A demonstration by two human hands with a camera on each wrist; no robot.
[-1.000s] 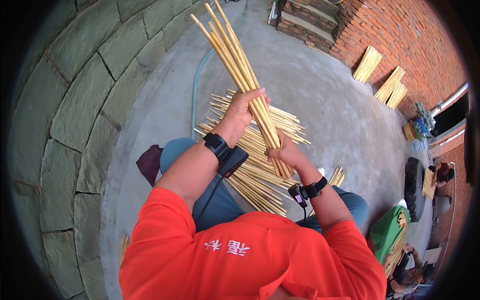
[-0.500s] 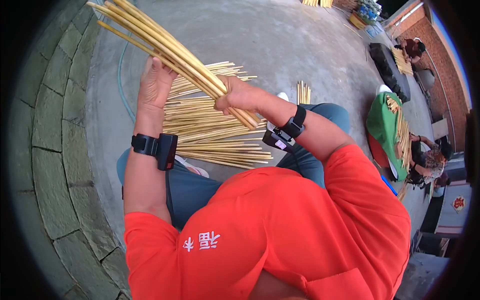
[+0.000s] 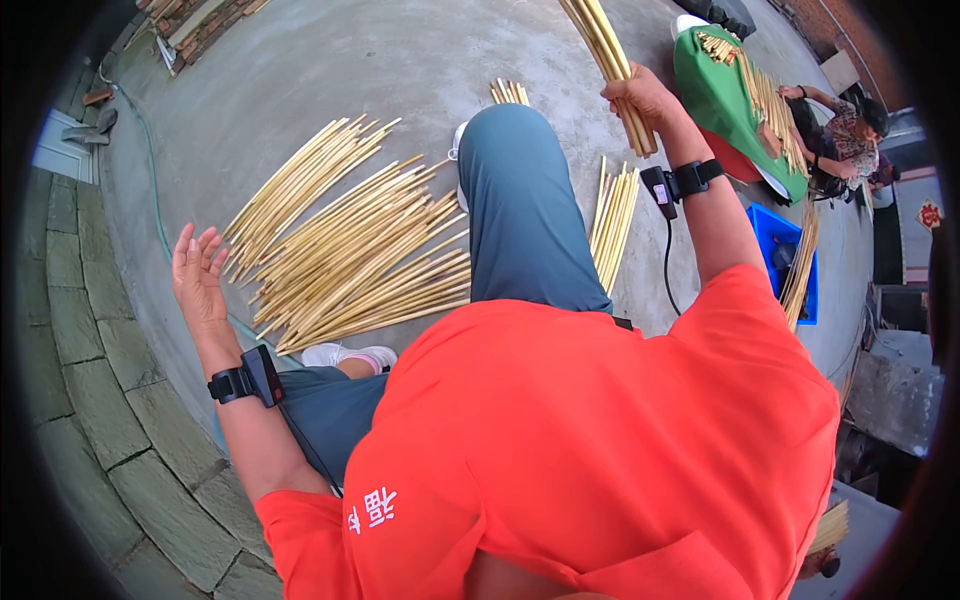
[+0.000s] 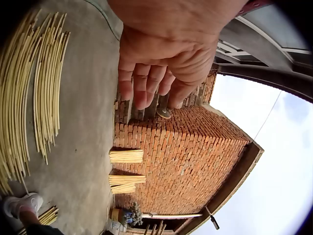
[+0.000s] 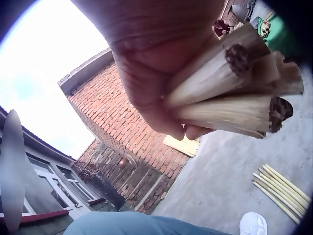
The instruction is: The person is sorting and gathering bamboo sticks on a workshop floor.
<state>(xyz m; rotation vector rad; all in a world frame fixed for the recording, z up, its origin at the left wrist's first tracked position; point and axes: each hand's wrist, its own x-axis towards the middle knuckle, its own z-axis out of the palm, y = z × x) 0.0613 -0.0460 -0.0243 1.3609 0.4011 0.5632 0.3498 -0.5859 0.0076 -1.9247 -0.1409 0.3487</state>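
Observation:
My right hand grips a bundle of pale yellow sticks near its lower end and holds it up over the right side; the right wrist view shows the cut stick ends jutting out of my fist. My left hand hangs free at the left with relaxed fingers and holds nothing, a little left of the big pile of loose sticks on the concrete. In the left wrist view the fingers hang loosely above the ground, with part of that pile at the left.
A smaller stick heap lies right of my blue-trousered knee. Another person sits at the far right behind a green cloth with sticks. A blue crate, a hose, a stone wall and brick walls border the yard.
My left hand has let go of the bundle and dropped out to the left. My right hand has swung the bundle over to the right, and my head has turned that way.

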